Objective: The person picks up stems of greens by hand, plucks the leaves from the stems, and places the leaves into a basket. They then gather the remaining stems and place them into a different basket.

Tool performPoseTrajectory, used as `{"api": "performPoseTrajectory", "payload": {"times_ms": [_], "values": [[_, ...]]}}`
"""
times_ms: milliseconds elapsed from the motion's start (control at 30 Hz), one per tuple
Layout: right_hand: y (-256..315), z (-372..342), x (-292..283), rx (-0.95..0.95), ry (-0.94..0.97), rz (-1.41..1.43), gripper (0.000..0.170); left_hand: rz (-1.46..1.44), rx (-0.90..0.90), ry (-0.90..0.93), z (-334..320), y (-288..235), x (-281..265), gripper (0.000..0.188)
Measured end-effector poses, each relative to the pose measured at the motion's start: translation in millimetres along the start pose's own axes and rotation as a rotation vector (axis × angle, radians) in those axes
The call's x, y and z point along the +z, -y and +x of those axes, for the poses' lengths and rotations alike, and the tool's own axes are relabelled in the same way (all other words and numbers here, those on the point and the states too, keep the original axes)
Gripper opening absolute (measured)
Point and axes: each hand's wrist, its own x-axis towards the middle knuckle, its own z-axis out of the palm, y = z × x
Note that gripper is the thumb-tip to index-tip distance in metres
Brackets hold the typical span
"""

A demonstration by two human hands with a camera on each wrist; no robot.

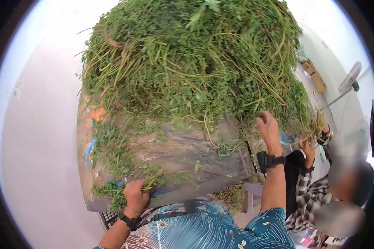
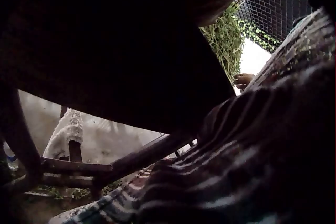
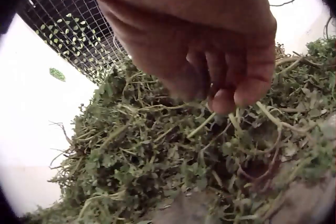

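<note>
A large heap of leafy green plants (image 1: 187, 62) covers the far part of the table. My left hand (image 1: 137, 197), low at the near left edge, grips a small bunch of green stems (image 1: 151, 182). At the near right side of the heap is my right hand (image 1: 268, 126), its fingers curled. In the right wrist view the fingertips of this hand (image 3: 210, 45) meet several pale stems (image 3: 268, 113) and appear to pinch them, just above the heap (image 3: 157, 150). Darkness hides the left hand's grip in the left wrist view.
Loose sprigs lie on the table's dark plastic cover (image 1: 187, 145). At the right, a person in a checked shirt (image 1: 311, 195) holds a plant bunch (image 1: 313, 126). Beyond stand a fan (image 1: 350, 76) and cardboard boxes (image 1: 318, 81). A black crate (image 1: 109, 218) is below the near left edge.
</note>
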Motion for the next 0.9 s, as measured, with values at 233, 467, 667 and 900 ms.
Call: {"api": "performPoseTrajectory", "payload": {"times_ms": [233, 467, 667, 900], "values": [[3, -61, 7, -0.070, 0.505, -0.077, 0.033, -0.016, -0.070, 0.185, 2, -5, -7, 0.023], [40, -80, 46, -0.278, 0.386, 0.124, 0.035, 0.006, 0.121, 0.546, 45, -44, 1, 0.030], [36, -63, 21, -0.104, 0.556, 0.195, 0.035, 0.142, -0.005, 0.202, 84, 0, -30, 0.020], [51, -68, 14, -0.052, 0.497, 0.351, 0.033, -0.956, -0.240, -0.183, 143, -66, -117, 0.018]]}}
